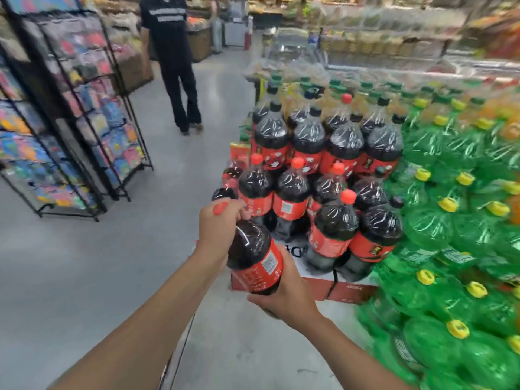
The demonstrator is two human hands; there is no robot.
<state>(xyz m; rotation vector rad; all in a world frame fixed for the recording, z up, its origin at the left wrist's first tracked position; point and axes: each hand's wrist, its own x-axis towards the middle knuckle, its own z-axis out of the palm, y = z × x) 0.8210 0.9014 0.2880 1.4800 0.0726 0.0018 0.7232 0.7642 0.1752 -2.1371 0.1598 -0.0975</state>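
I hold a large dark cola bottle (254, 256) with a red label, tilted so its red cap points up and left. My left hand (218, 226) grips the neck and cap end. My right hand (284, 295) cups the bottle's base from below, fingers curled round it. The bottle hangs in front of a stack of shrink-wrapped cola bottles (323, 170) on red cartons (349, 291).
Green soda bottles with yellow caps (455, 249) fill the right side. A black wire rack of colourful packets (84, 108) stands at left. A person in dark clothes (174, 60) stands up the grey aisle. Shelves and a chest freezer lie beyond.
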